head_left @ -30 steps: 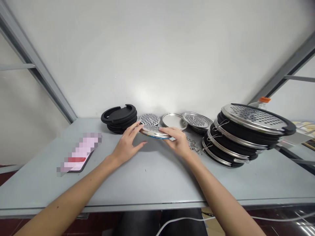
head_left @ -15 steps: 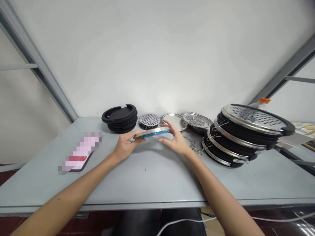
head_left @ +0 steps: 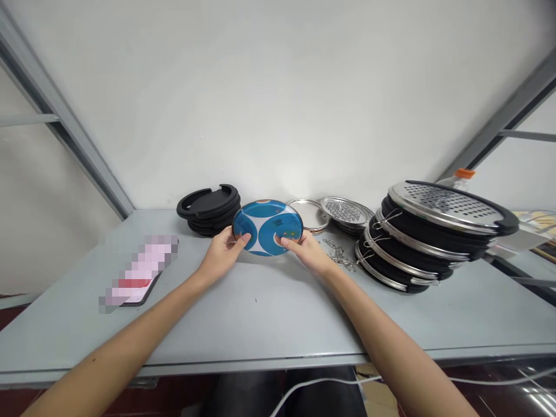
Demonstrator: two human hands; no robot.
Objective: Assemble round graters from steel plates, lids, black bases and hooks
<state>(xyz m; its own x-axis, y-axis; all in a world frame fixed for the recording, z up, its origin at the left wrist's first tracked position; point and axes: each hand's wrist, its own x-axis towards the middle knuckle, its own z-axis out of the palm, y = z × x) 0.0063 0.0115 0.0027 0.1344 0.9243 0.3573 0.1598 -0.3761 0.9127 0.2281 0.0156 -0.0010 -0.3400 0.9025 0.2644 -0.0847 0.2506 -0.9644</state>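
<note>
A round disc with a blue and white printed face is held up above the table, its printed side tilted toward me. My left hand grips its left edge, thumb lying on the face. On the opposite edge, my right hand is closed the same way, its thumb pressed on the print. Behind the disc, partly covered by it, is a shallow metal ring or tray. Small wire clips lie loose just right of my right hand.
Black round rims are stacked at the back left. Perforated metal discs lie at the back. A tall leaning stack of black and metal round pieces stands right, an orange-capped bottle behind it. A blurred-out phone lies left.
The disc has turned from nearly edge-on to showing its blue printed face toward me. Both hands have kept hold of its edges, and it now covers the small perforated discs behind.
</note>
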